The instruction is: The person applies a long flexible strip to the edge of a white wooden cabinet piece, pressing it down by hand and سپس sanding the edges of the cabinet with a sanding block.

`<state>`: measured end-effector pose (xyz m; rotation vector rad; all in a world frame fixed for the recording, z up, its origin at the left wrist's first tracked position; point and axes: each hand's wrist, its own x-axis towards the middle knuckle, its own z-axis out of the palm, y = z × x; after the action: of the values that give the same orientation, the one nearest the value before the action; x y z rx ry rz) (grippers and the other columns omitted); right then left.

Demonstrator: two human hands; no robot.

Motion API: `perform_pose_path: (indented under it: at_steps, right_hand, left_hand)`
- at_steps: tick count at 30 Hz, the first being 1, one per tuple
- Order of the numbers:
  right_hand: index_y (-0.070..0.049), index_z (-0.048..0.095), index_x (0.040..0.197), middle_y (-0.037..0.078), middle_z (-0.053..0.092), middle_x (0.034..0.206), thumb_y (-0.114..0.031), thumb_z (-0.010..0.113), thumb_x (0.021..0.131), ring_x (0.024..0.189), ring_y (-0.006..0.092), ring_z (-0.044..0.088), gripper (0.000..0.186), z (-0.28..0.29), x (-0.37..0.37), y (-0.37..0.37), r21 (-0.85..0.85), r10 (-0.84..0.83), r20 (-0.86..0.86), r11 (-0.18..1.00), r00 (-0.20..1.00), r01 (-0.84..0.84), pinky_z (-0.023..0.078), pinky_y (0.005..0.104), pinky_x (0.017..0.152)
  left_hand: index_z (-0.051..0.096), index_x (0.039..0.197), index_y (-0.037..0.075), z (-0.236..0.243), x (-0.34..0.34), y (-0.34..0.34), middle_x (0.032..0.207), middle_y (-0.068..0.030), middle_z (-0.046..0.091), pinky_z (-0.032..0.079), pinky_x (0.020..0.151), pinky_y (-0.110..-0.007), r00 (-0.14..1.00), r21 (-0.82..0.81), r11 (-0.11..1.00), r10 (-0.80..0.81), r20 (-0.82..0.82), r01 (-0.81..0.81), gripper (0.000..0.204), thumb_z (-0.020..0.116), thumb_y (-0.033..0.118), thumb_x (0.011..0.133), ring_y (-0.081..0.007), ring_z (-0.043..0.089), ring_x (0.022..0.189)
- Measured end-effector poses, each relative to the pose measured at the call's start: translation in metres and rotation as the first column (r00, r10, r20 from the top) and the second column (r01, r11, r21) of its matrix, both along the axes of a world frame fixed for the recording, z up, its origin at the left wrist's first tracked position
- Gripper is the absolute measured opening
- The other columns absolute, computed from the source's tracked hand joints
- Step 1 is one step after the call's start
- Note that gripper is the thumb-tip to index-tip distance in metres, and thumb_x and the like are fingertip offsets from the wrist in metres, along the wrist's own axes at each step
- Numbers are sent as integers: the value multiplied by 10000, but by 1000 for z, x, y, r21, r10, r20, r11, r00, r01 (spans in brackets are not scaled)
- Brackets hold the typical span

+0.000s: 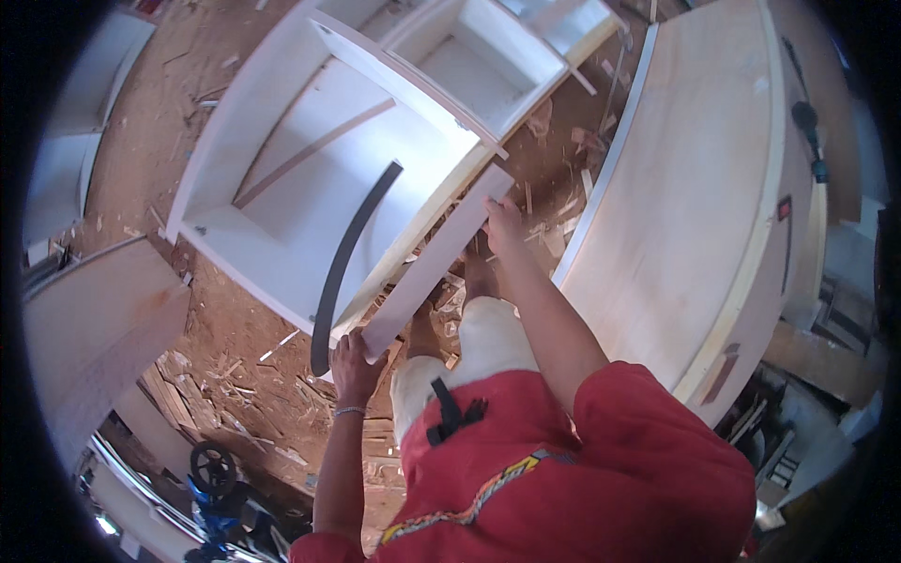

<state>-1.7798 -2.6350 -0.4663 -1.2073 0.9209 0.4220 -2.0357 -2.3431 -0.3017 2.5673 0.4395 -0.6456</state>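
Observation:
A long narrow pale board (434, 264) lies slantwise in front of me, along the near edge of a white-lined wooden cabinet (273, 197). My left hand (354, 368) is closed on its lower left end. At the upper right end, my right hand (504, 225) grips the board with fingers over its edge. A dark curved strip (347, 246) rests across the cabinet's rim, its lower end close beside my left hand; whether the hand touches it I cannot tell. Inside the cabinet a thin brown wooden strip (314, 152) lies against the white panel.
To my right stands a large pale wooden panel unit (683, 202), with a black and green tool (809, 131) on it. Wood scraps and shavings (230, 389) litter the brown dirt floor. A blue wheeled object (214, 488) is at lower left, near a wooden panel (103, 328).

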Motion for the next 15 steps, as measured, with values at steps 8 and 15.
perform_pose_path:
  at_steps: [8, 15]
  right_hand:
    - [-36, 585, 1118, 67, 618, 1043, -167, 622, 1028, 892, 182, 669, 164, -139, 58, -27, 39, -22, -26, 999, 999, 23, 619, 348, 610]
    - [15, 596, 1069, 70, 631, 934, -174, 604, 1037, 813, 163, 675, 192, -160, 91, -11, 64, 107, 43, 992, 993, -109, 635, 327, 606]
  left_hand:
    - [243, 1617, 93, -179, 157, -86, 1163, -197, 554, 508, 946, -491, 987, -74, 985, -155, 42, 158, 1099, 870, 296, 738, -396, 593, 1069]
    - [344, 1529, -28, -277, 306, -157, 1348, -220, 566, 531, 1021, -425, 939, -57, 952, -285, 194, 301, 929, 839, 290, 811, -348, 594, 1241]
